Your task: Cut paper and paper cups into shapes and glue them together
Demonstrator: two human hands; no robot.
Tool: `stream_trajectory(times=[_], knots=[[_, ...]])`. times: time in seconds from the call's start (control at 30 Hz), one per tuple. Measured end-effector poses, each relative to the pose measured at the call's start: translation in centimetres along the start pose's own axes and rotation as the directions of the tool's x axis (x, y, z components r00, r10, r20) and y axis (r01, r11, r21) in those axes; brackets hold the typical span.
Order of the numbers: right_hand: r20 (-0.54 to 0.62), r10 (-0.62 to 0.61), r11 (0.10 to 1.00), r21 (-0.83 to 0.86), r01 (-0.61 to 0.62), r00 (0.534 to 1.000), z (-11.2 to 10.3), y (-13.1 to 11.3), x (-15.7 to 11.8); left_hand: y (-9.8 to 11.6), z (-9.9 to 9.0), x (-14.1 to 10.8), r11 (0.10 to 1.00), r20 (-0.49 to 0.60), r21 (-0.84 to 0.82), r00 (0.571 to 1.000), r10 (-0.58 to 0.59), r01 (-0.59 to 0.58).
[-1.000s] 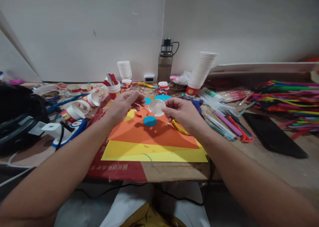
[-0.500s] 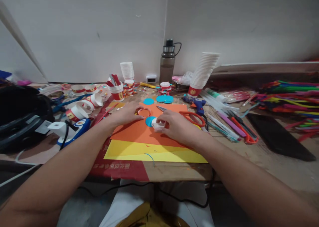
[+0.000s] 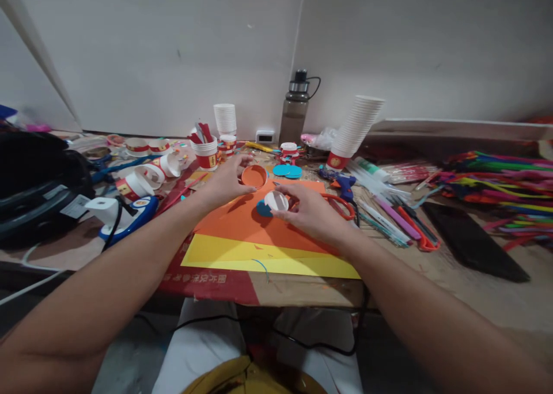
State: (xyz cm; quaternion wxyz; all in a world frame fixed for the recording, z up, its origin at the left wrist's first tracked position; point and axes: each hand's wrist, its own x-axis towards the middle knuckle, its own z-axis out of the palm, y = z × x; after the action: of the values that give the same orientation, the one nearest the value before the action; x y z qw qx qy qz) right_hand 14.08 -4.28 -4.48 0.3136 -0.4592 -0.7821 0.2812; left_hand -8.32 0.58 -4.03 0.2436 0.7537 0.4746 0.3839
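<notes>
My left hand point(image 3: 231, 178) curves its thumb and fingers around the side of an orange-looking ring point(image 3: 254, 176), perhaps a cut paper-cup piece or a roll of tape. Between the thumb and fingers of my right hand point(image 3: 305, 207) is a short white paper-cup piece point(image 3: 276, 201), tilted with its round opening toward me. Just left of and below it, a blue paper circle point(image 3: 262, 208) lies partly covered on orange paper point(image 3: 233, 227). More blue circles point(image 3: 287, 171) lie beyond. Red-handled scissors point(image 3: 341, 205) are partly hidden behind my right hand.
Yellow sheets point(image 3: 268, 261) stick out under the orange paper. Behind stand a water bottle point(image 3: 294, 112) and a tall cup stack point(image 3: 356, 129). A blue glue gun point(image 3: 344, 185), pens and a dark phone-like slab point(image 3: 475, 238) lie right; a power strip point(image 3: 129, 218) and cut cups sit left.
My left hand has moved away from me with the ring, which is now tilted up. My right hand has turned the white cup piece so its opening shows. The view has shifted slightly.
</notes>
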Motion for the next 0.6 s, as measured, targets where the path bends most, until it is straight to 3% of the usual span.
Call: stream_trajectory(times=[0.07,0.13,0.23,0.43,0.6], knots=[[0.063,0.044,0.962,0.266,-0.059,0.997,-0.3,-0.2,0.3,-0.4,0.0,0.1,0.996,0.021,-0.092,1.000,-0.006,0.008],[0.131,0.075,0.868,0.479,-0.130,0.989,-0.5,-0.3,0.4,-0.5,0.1,0.2,0.988,0.059,-0.154,0.998,-0.010,0.019],[0.175,0.111,0.744,0.638,-0.198,0.978,-0.6,-0.4,0.5,-0.3,0.2,0.0,0.981,0.087,-0.191,0.996,-0.014,0.031],[0.194,0.122,0.709,0.669,-0.222,0.973,-0.6,-0.4,0.2,0.3,0.6,-0.6,0.973,0.122,-0.214,0.990,-0.065,0.091],[0.041,0.059,0.804,0.590,-0.072,0.997,-0.4,-0.2,0.3,0.1,1.9,-0.8,0.933,0.163,-0.325,0.981,-0.108,0.157]])
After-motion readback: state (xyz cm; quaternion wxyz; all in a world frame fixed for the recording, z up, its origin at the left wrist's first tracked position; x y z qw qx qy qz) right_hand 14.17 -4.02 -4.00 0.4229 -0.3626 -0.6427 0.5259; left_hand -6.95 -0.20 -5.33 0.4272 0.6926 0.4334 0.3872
